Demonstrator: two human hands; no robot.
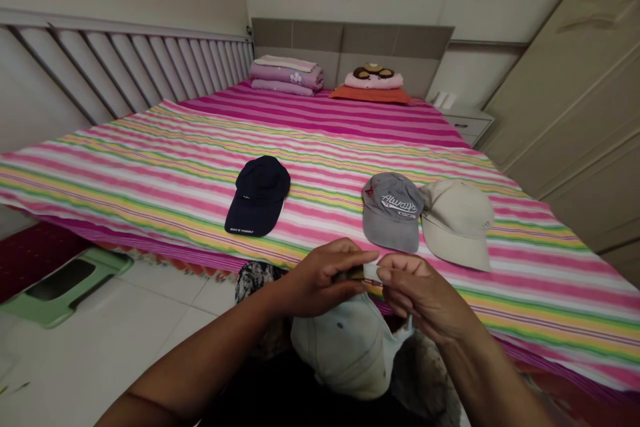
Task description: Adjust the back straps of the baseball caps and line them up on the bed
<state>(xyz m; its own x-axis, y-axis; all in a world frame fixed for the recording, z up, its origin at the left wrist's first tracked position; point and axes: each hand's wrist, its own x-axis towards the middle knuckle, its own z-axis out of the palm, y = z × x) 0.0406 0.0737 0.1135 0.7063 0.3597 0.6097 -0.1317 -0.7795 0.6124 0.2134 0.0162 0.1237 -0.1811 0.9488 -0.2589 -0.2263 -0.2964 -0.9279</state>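
Hands (327, 277) pinch a white tab above the pale cap (345, 343).

Head view: one, worn on the head, facing forward and down. Hands (373, 273) near; bed (325, 167) beyond.

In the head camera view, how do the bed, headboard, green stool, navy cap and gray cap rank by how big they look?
Bed
Headboard
Green stool
Navy cap and gray cap: too alike to rank
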